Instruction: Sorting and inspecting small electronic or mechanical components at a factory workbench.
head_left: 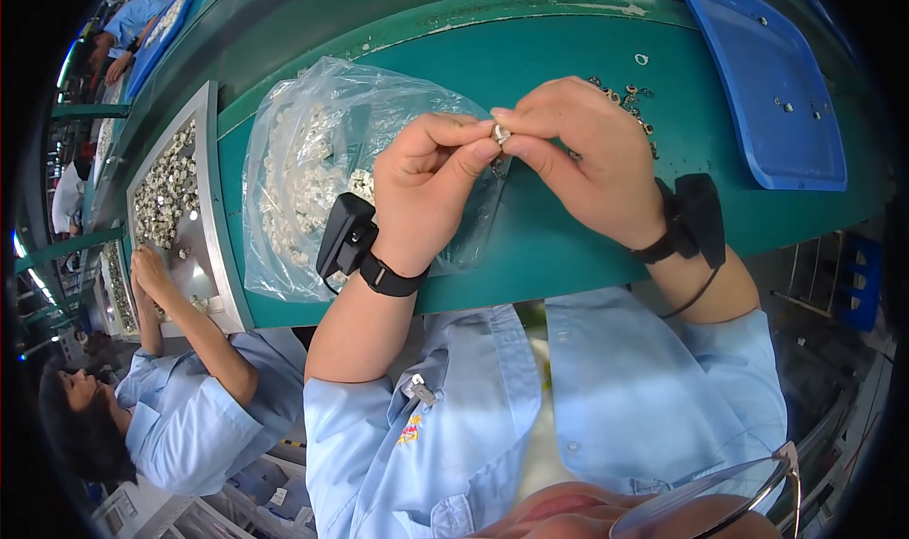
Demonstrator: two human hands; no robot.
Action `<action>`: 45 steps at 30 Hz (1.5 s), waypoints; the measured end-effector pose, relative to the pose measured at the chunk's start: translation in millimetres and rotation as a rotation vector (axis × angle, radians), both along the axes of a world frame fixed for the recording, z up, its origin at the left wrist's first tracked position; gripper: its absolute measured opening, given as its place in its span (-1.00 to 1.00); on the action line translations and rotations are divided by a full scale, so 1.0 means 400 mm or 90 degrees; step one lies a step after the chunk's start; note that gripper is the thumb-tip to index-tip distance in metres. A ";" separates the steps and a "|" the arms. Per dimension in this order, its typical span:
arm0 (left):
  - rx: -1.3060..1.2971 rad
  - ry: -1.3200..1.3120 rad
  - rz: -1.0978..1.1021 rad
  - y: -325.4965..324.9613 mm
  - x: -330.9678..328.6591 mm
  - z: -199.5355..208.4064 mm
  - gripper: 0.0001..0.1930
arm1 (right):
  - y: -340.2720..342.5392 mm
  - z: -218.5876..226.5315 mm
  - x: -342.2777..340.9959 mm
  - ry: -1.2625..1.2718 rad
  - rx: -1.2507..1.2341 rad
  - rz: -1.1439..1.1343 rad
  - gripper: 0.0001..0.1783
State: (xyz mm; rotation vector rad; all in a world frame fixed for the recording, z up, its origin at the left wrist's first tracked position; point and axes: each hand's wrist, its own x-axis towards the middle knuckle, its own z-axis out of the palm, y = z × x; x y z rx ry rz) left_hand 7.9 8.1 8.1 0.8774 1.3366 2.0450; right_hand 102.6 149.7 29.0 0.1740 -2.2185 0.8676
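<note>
My left hand (423,172) and my right hand (585,146) meet above the green table, fingertips pinched together. Between them is a small white-and-metal part (501,134), mostly covered by the thumbs and forefingers; its exact kind is too small to make out. A clear plastic bag (260,194) full of small whitish parts lies beside and partly under my left hand. Behind my right hand, a loose group of small dark metal parts (632,96) is spread on the table, partly hidden by that hand.
A blue tray (776,151) with several small pieces lies at the far right. One small white ring-shaped piece (642,59) rests near it. To the left, a co-worker's hands (150,272) are at a metal-edged tray (220,246) of small parts. The table's front edge (568,293) runs before me.
</note>
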 end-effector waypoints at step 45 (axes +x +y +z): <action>-0.548 0.495 0.062 -0.064 -0.098 0.052 -0.82 | 0.369 -0.022 0.038 0.243 -0.846 -0.187 -0.68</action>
